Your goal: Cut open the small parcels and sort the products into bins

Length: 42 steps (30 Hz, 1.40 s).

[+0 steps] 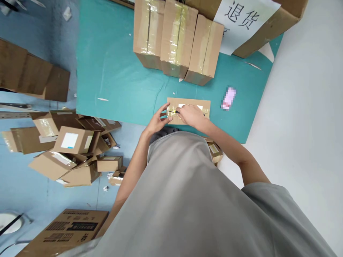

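while left grip [157, 122] gapes and right grip [192, 115] clasps a tool [177, 112], paper [235, 30] reads 退货.

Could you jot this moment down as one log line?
left hand: at end of small box | right hand: holding cutter | beyond: three taped boxes | surface: green table

There are two hands [192, 115], one cutter [176, 111], one small carton [177, 120], three lined-up boxes [178, 37] and one sign [242, 26].

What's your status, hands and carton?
Right hand gripping slim tool over taped carton. Left hand spread at carton's left end. Three larger boxes beyond, not blocking.
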{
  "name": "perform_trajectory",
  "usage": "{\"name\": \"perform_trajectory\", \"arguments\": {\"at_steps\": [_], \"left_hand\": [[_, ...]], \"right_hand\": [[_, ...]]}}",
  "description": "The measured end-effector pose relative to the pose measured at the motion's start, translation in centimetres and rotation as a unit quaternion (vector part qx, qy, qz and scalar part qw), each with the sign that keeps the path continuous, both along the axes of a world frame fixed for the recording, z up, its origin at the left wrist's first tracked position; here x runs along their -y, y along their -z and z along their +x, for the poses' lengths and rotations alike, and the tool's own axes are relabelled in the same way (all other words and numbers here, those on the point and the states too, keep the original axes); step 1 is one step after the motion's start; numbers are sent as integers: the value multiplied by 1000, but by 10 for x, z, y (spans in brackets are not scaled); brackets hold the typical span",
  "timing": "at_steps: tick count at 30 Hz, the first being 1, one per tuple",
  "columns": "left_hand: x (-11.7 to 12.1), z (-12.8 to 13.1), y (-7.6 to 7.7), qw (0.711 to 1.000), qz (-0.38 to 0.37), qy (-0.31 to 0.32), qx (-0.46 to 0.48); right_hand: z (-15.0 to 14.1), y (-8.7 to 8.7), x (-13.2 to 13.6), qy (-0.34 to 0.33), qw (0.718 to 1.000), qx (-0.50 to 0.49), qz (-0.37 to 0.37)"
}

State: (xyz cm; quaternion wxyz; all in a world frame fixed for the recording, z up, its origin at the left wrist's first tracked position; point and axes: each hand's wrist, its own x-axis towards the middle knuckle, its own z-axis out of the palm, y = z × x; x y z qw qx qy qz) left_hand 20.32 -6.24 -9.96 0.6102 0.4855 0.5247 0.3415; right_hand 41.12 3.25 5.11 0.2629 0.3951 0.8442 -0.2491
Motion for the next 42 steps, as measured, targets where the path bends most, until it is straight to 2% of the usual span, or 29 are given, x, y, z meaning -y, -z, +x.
{"name": "perform_trajectory", "arguments": {"at_steps": [8, 10, 12, 16, 20, 26, 29, 31, 33, 36, 39, 42], "left_hand": [[-1, 0, -4, 1000, 4, 5, -6], [0, 0, -3, 1000, 16, 4, -16], [0, 0, -1, 1000, 22, 0, -21], [1, 1, 5, 1000, 16, -11, -13], [0, 4, 8, 1000, 16, -12, -6], [-3, -5, 8, 999, 29, -19, -17], [-2, -16, 8, 999, 25, -18, -26], [-2, -25, 10, 999, 15, -20, -28], [-2, -37, 11, 999, 4, -24, -33], [-4, -57, 15, 999, -6, -32, -41], [-5, -78, 21, 997, -8, -56, -47], [-4, -94, 29, 993, -15, -85, -80]], "right_hand": [[-25, -14, 8, 18, 1000, 13, 4], [-21, -12, 10, 33, 999, 12, 8], [0, -9, 11, 57, 998, 16, 25], [78, -8, 13, 111, 987, 92, 71], [139, -18, 19, 109, 979, 159, 71], [169, -24, 36, 138, 985, 92, 49], [176, -16, 53, 185, 980, 38, 60], [180, -5, 64, 224, 972, -36, 58], [183, 10, 74, 278, 949, -140, 47], [184, 38, 85, 407, 874, -263, 37], [171, 65, 92, 543, 787, -293, 19], [143, 84, 94, 612, 729, -304, -34]]}}
